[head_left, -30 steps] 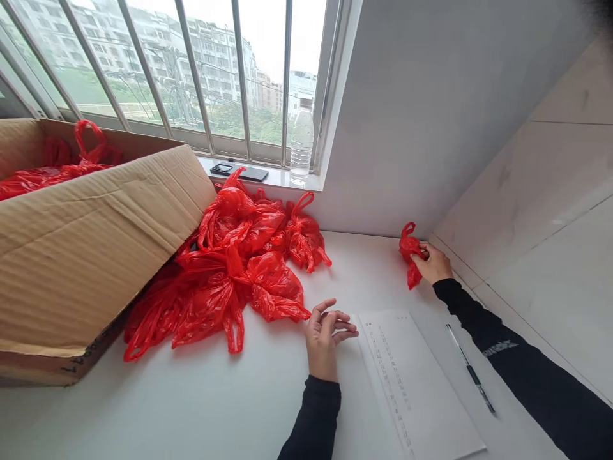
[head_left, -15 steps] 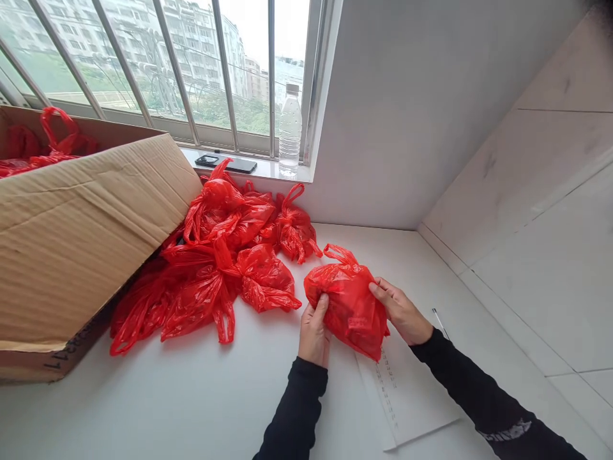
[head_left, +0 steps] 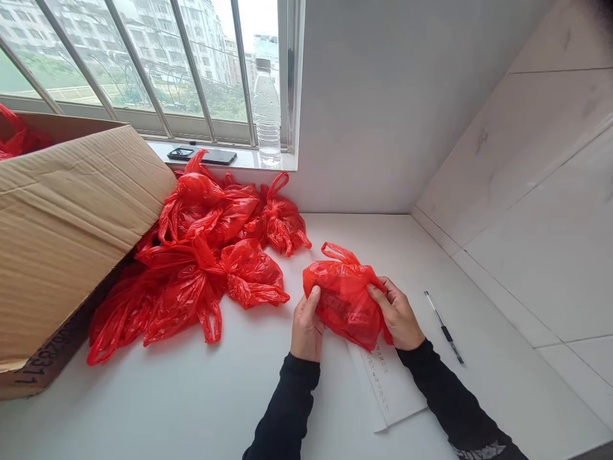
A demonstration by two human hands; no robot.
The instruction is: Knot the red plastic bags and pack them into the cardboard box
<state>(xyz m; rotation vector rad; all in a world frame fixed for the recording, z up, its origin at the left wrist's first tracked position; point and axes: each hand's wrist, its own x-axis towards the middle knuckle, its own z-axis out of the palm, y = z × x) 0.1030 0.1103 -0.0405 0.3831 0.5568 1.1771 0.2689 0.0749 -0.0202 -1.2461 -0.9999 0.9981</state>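
Observation:
A tied red plastic bag (head_left: 345, 300) is held between both hands above a white sheet of paper (head_left: 400, 396) with rows of writing. My left hand (head_left: 307, 326) grips its left side, thumb on the front. My right hand (head_left: 398, 314) pinches the right side between thumb and fingers. The bag's loop handle points up, and dark contents show dimly through the thin plastic. To the left lies a pile of similar red bags (head_left: 191, 294). A black and clear pen (head_left: 446, 332) rests right of the paper.
A cardboard box (head_left: 81, 211) with red bags inside stands at the left. On the window sill (head_left: 246, 160) are a water bottle (head_left: 268, 118) and dark phones (head_left: 218, 156). A grey wall (head_left: 354, 128) rises behind the white table (head_left: 191, 402).
The view has shifted, so the box, pile and window sit further left. My right hand has moved slightly around the bag's right side. More of the pen shows.

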